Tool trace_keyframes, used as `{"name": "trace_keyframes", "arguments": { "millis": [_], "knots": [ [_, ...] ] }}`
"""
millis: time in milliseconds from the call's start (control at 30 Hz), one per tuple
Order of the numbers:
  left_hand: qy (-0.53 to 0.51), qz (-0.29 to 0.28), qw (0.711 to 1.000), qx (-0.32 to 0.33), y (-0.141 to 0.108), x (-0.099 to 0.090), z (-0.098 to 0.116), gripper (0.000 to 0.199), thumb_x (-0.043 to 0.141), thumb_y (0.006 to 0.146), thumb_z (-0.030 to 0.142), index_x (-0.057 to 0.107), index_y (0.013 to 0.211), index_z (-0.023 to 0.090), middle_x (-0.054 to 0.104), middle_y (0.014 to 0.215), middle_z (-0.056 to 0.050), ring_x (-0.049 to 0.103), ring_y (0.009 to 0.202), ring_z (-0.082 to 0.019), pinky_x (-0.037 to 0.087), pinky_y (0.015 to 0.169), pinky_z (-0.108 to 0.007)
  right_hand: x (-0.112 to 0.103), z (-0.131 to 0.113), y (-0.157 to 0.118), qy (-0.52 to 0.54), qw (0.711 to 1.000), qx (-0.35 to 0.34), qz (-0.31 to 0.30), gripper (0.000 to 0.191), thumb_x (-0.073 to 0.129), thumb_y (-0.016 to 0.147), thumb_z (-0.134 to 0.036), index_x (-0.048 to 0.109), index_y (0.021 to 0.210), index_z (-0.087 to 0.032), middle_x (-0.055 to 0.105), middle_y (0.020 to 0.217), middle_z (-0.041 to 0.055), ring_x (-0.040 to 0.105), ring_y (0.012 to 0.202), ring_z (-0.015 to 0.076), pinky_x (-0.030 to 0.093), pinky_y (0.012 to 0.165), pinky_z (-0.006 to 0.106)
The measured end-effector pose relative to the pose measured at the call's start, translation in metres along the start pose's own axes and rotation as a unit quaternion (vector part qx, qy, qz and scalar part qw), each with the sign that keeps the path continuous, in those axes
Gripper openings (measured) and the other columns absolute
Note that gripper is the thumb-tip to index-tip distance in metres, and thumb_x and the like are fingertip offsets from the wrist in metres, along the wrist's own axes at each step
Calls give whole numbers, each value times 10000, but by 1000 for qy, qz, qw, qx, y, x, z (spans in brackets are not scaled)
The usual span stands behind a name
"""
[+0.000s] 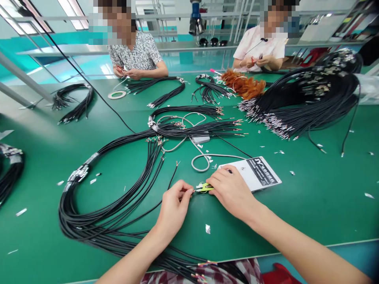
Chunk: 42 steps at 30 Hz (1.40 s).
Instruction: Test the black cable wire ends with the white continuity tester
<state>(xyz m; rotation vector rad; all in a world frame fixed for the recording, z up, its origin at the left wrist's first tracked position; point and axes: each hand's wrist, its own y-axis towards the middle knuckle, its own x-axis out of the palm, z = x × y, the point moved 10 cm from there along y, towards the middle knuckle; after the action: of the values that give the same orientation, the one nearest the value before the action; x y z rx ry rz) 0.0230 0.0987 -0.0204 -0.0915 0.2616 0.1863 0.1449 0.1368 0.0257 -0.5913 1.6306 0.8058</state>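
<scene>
Near the front middle of the green table, my left hand (pixel 174 205) pinches the end of a black cable (pixel 148 212), its fingertips pressed together. Just to its right, my right hand (pixel 232 189) is closed around a small yellow-green tool (pixel 205 187), whose tip points left at the cable end. A white device with a black label (pixel 263 173) lies flat beside my right hand. The large curved bundle of black cables (pixel 66 209), wrapped with silvery tape, spreads to the left of my left hand and runs down to the table's front edge.
Behind lie another cable bundle (pixel 195 128), a looped grey cord (pixel 201 163) and a tape roll (pixel 117 94). A big cable pile (pixel 308 94) with orange-brown strands (pixel 244 85) is at back right. Two people sit across the table (pixel 310 205). White scraps are scattered about.
</scene>
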Motion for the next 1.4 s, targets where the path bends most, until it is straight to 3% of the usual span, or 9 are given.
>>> {"name": "trace_keyframes", "arguments": {
  "millis": [367,633,700,800,933,1033,1133,1233,1400],
  "knots": [
    [46,2,999,16,9,8,-4,145,537,858,236,580,728,189,612,667,15,553,592,-139,400,559,-224,1,3,3,-25,999,24,-7,85,690,821,-131,678,786,-208,699,764,-13,617,820,178,254,979,391],
    [64,2,998,21,8,10,-4,147,526,863,234,566,728,194,600,661,22,553,576,-135,399,550,-220,-1,-2,3,-30,999,14,-10,91,731,797,-180,664,858,-188,714,857,19,637,911,227,224,1050,498],
    [66,1,998,19,9,10,-5,146,524,863,236,565,730,195,599,656,23,554,571,-136,398,546,-221,-13,-1,-4,-4,1000,2,25,180,735,809,-224,654,966,-186,726,988,38,635,995,240,216,1074,517],
    [64,-3,998,16,9,10,-6,151,521,868,250,571,736,195,605,657,18,565,583,-144,403,554,-228,-41,14,-31,49,989,17,136,230,645,890,-222,607,1117,-212,703,1155,40,621,1089,219,261,1081,494],
    [58,-9,998,13,10,10,-8,146,520,868,260,577,751,193,618,673,6,577,613,-159,411,575,-242,-66,45,-93,90,949,84,291,159,558,899,-99,602,995,-218,726,1088,58,638,1068,218,404,984,444],
    [57,-16,998,11,10,10,-9,140,526,864,264,579,756,193,612,670,8,563,602,-158,401,574,-246,-55,46,-114,102,950,86,282,164,527,881,-61,572,900,-217,721,1129,77,611,1129,239,413,972,448],
    [62,-21,998,11,10,10,-9,142,520,867,261,581,756,196,608,678,10,553,607,-155,398,583,-247,-43,35,-115,70,958,81,265,208,495,879,-31,555,840,-226,733,1132,46,602,1155,234,362,1015,469],
    [70,-18,997,11,9,7,-9,146,530,859,250,590,737,198,603,672,13,538,609,-152,390,588,-247,-41,32,-114,36,952,96,289,231,507,879,-24,545,788,-232,763,1050,-6,637,1103,222,317,1048,496],
    [67,5,998,3,10,-10,-12,134,557,834,252,597,721,194,597,645,15,529,583,-142,382,565,-239,-40,35,-114,23,944,103,312,228,537,876,-41,543,750,-230,773,1006,-18,655,1057,228,314,1059,526]
  ]
}}
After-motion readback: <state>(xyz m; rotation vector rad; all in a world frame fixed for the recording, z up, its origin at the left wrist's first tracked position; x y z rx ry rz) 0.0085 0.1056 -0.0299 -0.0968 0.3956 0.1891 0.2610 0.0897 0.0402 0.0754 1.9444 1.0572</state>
